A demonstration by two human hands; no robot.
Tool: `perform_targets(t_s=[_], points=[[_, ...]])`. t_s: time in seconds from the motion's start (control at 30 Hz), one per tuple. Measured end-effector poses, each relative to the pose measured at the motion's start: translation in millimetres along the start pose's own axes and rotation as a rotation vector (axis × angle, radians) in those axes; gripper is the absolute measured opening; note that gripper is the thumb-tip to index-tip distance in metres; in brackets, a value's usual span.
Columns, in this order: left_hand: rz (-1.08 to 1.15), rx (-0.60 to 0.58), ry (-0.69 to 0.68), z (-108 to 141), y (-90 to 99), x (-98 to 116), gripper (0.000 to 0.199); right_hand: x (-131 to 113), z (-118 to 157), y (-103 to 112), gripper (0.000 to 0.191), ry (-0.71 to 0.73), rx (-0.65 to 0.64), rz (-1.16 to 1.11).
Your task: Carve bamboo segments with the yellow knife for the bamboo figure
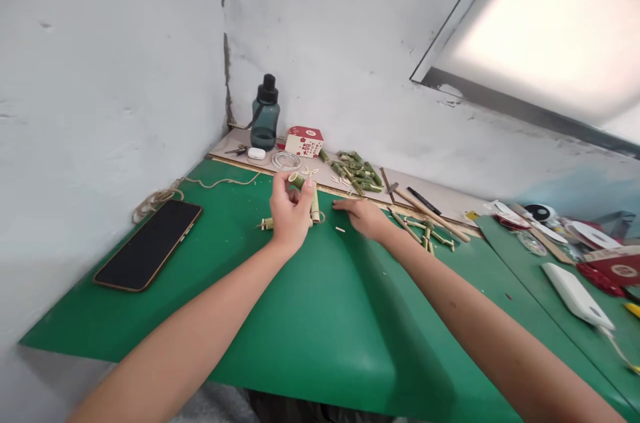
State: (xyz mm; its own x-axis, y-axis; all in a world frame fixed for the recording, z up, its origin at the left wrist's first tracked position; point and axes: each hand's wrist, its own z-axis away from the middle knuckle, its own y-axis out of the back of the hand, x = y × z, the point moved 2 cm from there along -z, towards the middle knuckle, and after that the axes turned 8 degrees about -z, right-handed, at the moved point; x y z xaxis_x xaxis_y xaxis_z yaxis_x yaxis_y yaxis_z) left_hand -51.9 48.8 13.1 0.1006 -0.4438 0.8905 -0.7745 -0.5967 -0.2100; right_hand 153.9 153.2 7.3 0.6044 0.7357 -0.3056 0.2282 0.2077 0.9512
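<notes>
Bamboo tubes [315, 204] at mid-frame are pinched by the fingers of the left hand [290, 220]; an uneven squeeze could let one slip. The right hand's [367, 218] fingers reach out, their grip unclear; a careless sweep could scatter the stick [340, 230] nearby.

the bamboo [315, 208] is pale green, the mat [320, 323] green, the box [304, 144] red-flowered.

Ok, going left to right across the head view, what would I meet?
Black rectangular phone, bare left hand holding pale-green bamboo tubes, bare right hand, slim black pen-like object, white rectangular device with cord.
</notes>
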Motion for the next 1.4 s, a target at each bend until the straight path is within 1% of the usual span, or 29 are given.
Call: perform_targets(t_s=[0.07, 0.13, 0.2, 0.27, 0.37, 0.43, 0.5, 0.6, 0.67, 0.77, 0.87, 0.93, 1.0, 1.1, 1.23, 1.3, 1.4], points=[[0.016, 0.018, 0.001, -3, 0.5, 1, 0.035, 1, 24, 10, 0.056, -0.028, -0.032, 0.034], [0.030, 0.029, 0.000, -5, 0.6, 1, 0.036, 3, 44, 18, 0.046, -0.069, -0.047, 0.066], [0.032, 0.032, -0.001, -5, 0.4, 1, 0.036, 5, 55, 23, 0.044, -0.117, -0.025, 0.093], [0.025, 0.019, 0.005, -4, 0.0, 0, 0.037, 8, 54, 25, 0.052, -0.162, 0.021, 0.112], [0.018, -0.020, 0.016, 0, -0.3, 0, 0.036, 11, 42, 22, 0.061, -0.224, 0.064, 0.130], [0.014, -0.036, 0.019, 1, 0.0, -1, 0.035, 9, 37, 20, 0.059, -0.250, 0.038, 0.130], [0.009, -0.042, 0.015, 1, 0.3, -2, 0.034, 4, 40, 19, 0.057, -0.251, -0.013, 0.120], [0.000, -0.038, 0.001, 0, 0.5, -5, 0.035, -7, 57, 23, 0.053, -0.250, -0.065, 0.108], [-0.007, -0.036, -0.005, -1, 0.4, -7, 0.035, -13, 68, 26, 0.049, -0.274, -0.069, 0.106], [-0.017, -0.052, -0.011, 0, 0.2, -8, 0.035, -17, 72, 29, 0.051, -0.324, -0.016, 0.120], [-0.047, -0.066, -0.022, 1, 0.8, -8, 0.035, -13, 57, 24, 0.054, -0.350, 0.019, 0.127], [-0.064, -0.066, -0.030, 2, 1.6, -9, 0.035, -10, 45, 18, 0.049, -0.354, 0.002, 0.118], [-0.065, -0.064, -0.036, 1, 2.1, -9, 0.035, -11, 38, 11, 0.050, -0.362, -0.013, 0.110], [-0.060, -0.058, -0.042, 0, 2.2, -10, 0.035, -21, 43, 4, 0.046, -0.380, 0.002, 0.115], [-0.065, -0.063, -0.042, 0, 2.1, -10, 0.033, -34, 58, 6, 0.038, -0.455, 0.072, 0.148], [-0.073, -0.069, -0.043, 0, 2.5, -10, 0.032, -31, 60, 9, 0.037, -0.508, 0.114, 0.163], [-0.087, -0.074, -0.044, -1, 3.9, -10, 0.030, -16, 55, 13, 0.034, -0.557, 0.149, 0.162]])
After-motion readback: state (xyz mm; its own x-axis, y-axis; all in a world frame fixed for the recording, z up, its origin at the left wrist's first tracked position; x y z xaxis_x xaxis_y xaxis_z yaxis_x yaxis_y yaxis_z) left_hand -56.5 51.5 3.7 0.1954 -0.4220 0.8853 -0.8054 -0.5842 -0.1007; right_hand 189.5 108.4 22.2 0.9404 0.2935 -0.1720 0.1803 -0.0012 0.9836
